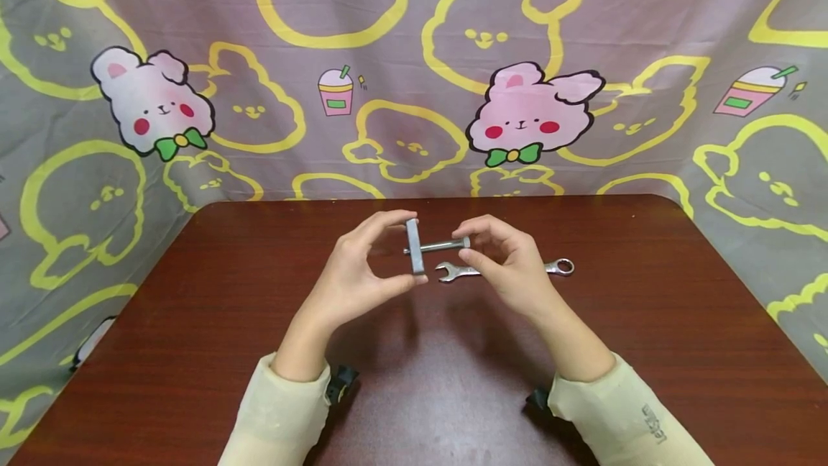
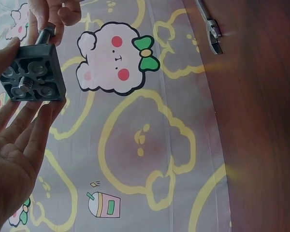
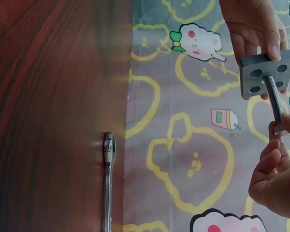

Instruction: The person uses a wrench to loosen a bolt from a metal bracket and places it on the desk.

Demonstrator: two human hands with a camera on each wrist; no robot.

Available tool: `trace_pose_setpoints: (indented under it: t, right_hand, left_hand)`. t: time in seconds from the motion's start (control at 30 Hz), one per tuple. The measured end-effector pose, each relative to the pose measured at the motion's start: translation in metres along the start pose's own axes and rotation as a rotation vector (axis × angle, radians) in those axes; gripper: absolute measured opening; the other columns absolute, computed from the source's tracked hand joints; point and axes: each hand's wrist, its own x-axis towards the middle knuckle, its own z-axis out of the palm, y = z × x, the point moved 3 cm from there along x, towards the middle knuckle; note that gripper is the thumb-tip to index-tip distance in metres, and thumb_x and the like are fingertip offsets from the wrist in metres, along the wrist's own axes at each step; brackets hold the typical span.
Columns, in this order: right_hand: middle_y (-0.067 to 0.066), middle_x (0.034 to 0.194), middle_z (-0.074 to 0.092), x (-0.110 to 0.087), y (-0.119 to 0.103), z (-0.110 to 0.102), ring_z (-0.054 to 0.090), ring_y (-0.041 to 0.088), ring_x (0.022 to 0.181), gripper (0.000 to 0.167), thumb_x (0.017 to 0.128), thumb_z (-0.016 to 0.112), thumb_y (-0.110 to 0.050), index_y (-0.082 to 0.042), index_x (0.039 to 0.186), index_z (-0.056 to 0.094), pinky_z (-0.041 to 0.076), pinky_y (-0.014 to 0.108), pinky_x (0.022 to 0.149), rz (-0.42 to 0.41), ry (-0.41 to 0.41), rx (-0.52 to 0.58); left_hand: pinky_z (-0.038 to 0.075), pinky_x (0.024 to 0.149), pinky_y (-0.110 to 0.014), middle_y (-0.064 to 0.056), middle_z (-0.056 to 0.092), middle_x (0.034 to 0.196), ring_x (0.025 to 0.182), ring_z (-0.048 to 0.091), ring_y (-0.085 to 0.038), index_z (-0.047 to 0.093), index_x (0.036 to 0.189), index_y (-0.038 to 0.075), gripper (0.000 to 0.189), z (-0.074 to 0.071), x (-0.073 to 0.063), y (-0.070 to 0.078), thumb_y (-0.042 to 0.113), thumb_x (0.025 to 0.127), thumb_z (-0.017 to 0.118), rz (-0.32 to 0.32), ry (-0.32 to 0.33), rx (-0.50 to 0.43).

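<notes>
My left hand [image 1: 349,275] grips a square grey metal plate [image 1: 415,254] by its opposite edges, thumb below and fingers above. Through the plate's middle runs a long bolt [image 1: 443,245]; its threaded tip [image 2: 25,84] sticks out a short way on the left side. Several round holes surround the bolt on the plate's face [image 3: 249,65], as the right wrist view shows. With thumb and fingertips, my right hand [image 1: 511,265] pinches the bolt's head. Plate and bolt are held up above the table. Behind the right hand lies a combination wrench [image 1: 462,272], its middle hidden by that hand.
The dark reddish-brown wooden table [image 1: 213,322] has rounded far corners. A patterned cloth [image 1: 401,78] with bunnies and yellow outlines hangs behind it and along both sides. The wrench's open end [image 1: 443,272] points left, its ring end [image 1: 564,267] right.
</notes>
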Motion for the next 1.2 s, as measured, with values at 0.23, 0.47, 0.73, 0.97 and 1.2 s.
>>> trace_pose_setpoints:
  t: [0.23, 0.47, 0.73, 0.97, 1.2]
  right_hand:
    - [-0.013, 0.093, 0.069, -0.0002, 0.0016, -0.0031, 0.064, 0.008, 0.087, 0.023, 0.090, 0.069, -0.001, -0.001, 0.113, 0.066, 0.055, 0.021, 0.076, 0.075, -0.007, -0.013]
    - [-0.003, 0.073, 0.060, -0.0008, 0.0033, -0.0026, 0.066, 0.010, 0.072, 0.021, 0.102, 0.054, -0.011, 0.004, 0.112, 0.064, 0.057, 0.021, 0.068, 0.145, -0.004, 0.116]
    - [-0.004, 0.070, 0.057, -0.0012, 0.0047, -0.0020, 0.060, 0.007, 0.065, 0.020, 0.100, 0.056, -0.010, 0.006, 0.107, 0.065, 0.060, 0.024, 0.068, 0.149, 0.048, 0.121]
    - [-0.014, 0.090, 0.068, -0.0012, 0.0013, -0.0021, 0.064, 0.007, 0.080, 0.017, 0.092, 0.066, 0.001, 0.004, 0.108, 0.066, 0.057, 0.020, 0.073, 0.076, 0.038, 0.043]
    - [-0.011, 0.095, 0.066, -0.0008, 0.0001, -0.0006, 0.060, 0.008, 0.079, 0.025, 0.086, 0.068, 0.010, 0.002, 0.110, 0.066, 0.053, 0.020, 0.067, 0.001, -0.006, 0.005]
  left_hand:
    - [0.059, 0.090, -0.029, -0.002, 0.066, 0.119, 0.106, 0.067, -0.017, 0.058, 0.132, 0.011, 0.074, -0.0004, 0.0000, 0.0006, 0.004, 0.066, 0.091, 0.006, 0.003, -0.010]
    - [0.059, 0.090, -0.031, -0.002, 0.067, 0.120, 0.108, 0.066, -0.018, 0.058, 0.132, 0.011, 0.075, 0.0001, -0.0001, 0.0014, 0.004, 0.065, 0.091, 0.006, 0.000, -0.011]
    - [0.059, 0.091, -0.030, -0.002, 0.067, 0.120, 0.107, 0.067, -0.016, 0.058, 0.132, 0.011, 0.075, 0.0017, 0.0001, 0.0017, 0.005, 0.066, 0.092, 0.014, -0.006, -0.014]
    - [0.060, 0.089, -0.031, -0.002, 0.067, 0.119, 0.108, 0.066, -0.017, 0.058, 0.132, 0.012, 0.074, -0.0001, 0.0011, 0.0020, 0.006, 0.067, 0.091, 0.011, -0.001, 0.002]
    - [0.060, 0.089, -0.030, -0.001, 0.067, 0.119, 0.107, 0.067, -0.016, 0.058, 0.132, 0.012, 0.074, -0.0029, -0.0002, 0.0023, 0.004, 0.066, 0.091, -0.009, 0.006, 0.004]
